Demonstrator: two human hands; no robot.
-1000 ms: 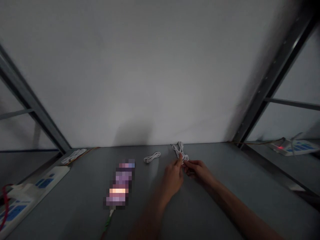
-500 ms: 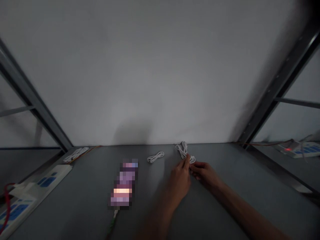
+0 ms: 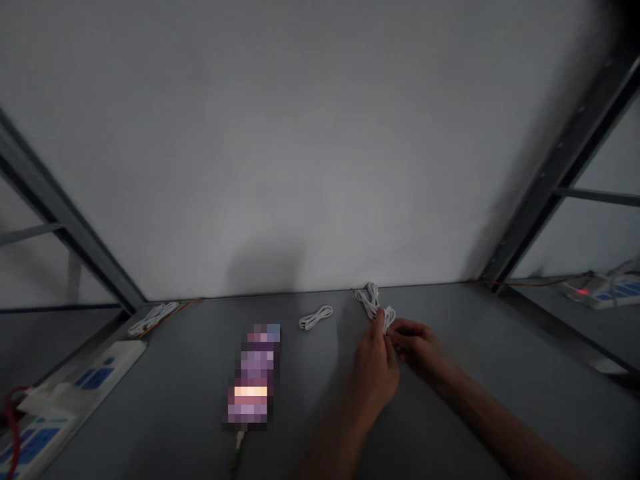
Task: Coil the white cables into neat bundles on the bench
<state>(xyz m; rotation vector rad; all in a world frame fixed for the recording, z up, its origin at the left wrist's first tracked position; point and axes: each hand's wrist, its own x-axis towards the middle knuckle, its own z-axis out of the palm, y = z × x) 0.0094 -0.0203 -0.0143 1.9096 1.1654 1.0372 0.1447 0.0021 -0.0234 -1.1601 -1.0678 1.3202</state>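
A small coil of white cable (image 3: 389, 316) is held in front of me, its loops showing above my fingers. My left hand (image 3: 377, 365) is closed around its lower part, the forefinger pointing up along it. My right hand (image 3: 417, 343) pinches at the coil's lower right, its fingertips touching the left hand's; what exactly they grip there is partly hidden. Just behind lie more looped white cables (image 3: 371, 299) near the wall. To the left, a separate coiled white cable (image 3: 316, 317) rests on the grey surface.
A phone (image 3: 253, 377) with a blurred screen lies left, a cord (image 3: 239, 443) plugged into its lower end. White power strips (image 3: 107, 370) with blue sockets and a red cord (image 3: 13, 420) stand far left, near another white cable bundle (image 3: 153, 319). Metal posts flank the wall.
The view has shifted slightly. More of the held coil's loops now show above my fingers, while both hands stay together on it.
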